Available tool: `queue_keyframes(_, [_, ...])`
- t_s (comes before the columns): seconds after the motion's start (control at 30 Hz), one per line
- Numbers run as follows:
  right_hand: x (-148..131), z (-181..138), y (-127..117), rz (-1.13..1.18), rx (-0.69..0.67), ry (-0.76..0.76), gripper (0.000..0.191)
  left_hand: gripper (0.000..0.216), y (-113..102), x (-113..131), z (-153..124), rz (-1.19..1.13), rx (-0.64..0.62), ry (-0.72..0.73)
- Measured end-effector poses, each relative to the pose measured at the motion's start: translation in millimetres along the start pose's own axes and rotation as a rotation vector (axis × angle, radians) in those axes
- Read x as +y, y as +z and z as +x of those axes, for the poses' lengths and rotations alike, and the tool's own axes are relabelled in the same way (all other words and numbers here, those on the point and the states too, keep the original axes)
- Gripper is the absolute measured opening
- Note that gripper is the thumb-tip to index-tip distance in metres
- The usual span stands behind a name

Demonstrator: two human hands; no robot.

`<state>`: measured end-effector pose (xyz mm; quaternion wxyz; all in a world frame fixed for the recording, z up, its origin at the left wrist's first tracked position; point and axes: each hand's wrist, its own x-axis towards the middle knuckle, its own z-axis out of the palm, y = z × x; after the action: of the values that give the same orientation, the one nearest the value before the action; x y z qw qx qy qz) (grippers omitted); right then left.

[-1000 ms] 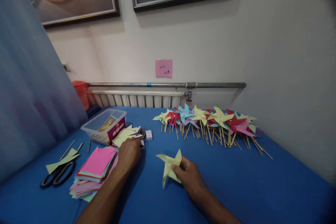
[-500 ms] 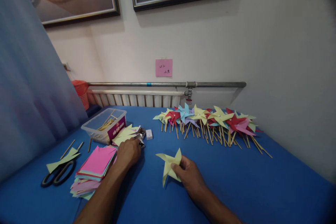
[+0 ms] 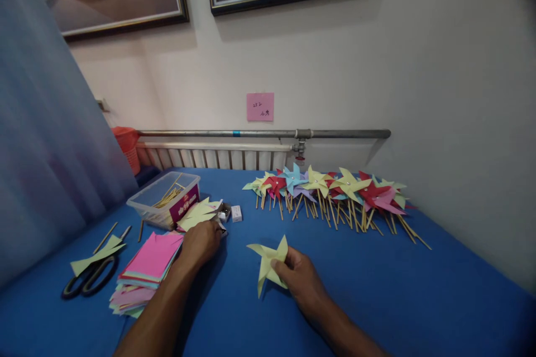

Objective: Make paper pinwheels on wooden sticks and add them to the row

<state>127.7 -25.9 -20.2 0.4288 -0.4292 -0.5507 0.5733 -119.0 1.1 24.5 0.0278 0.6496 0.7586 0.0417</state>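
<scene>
Between the thumb and fingers of my right hand (image 3: 305, 280) is a pale yellow paper pinwheel (image 3: 269, 261), its four blades folded in and no stick on it. My left hand (image 3: 202, 242) reaches to a small open box (image 3: 225, 212) on the blue table, its fingers curled down; the fingertips and anything in them are hidden. Beside it lie cut pale yellow paper pieces (image 3: 197, 214) and a small white box (image 3: 237, 213). Under my left forearm's edge sits a stack of coloured paper squares (image 3: 153, 256), pink on top.
A clear plastic tub (image 3: 165, 198) holds thin wooden sticks. Black-handled scissors (image 3: 90, 281) lie at the left with a yellow paper scrap (image 3: 98, 255) over them. Several finished pinwheels on sticks (image 3: 330, 192) lie in a row at the back right, before a radiator (image 3: 218, 156).
My left fingers have dipped a little deeper at the small box. The right hand keeps hold of the yellow pinwheel in about the same place. The view has shifted slightly.
</scene>
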Motion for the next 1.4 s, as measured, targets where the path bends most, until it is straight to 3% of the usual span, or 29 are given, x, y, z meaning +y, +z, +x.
queue_keyframes(0.3, [-0.4,-0.4,-0.1,-0.017,0.004,-0.001,0.034,0.035,3.4,6.7,-2.4,0.046,0.083,0.01])
queue_keyframes(0.63, [2.6,0.8,-0.6,-0.004,-0.007,0.0,0.033,0.031,1.3,1.9,-1.3,0.007,0.042,0.055])
queue_keyframes(1.03, [1.5,0.7,0.2,-0.026,0.004,0.005,0.037,0.032,2.4,5.0,-0.5,0.034,0.024,-0.028])
queue_keyframes(1.4, [4.3,1.7,-1.2,-0.024,-0.006,-0.003,0.037,0.027,-0.6,3.2,-1.8,-0.011,-0.005,0.003])
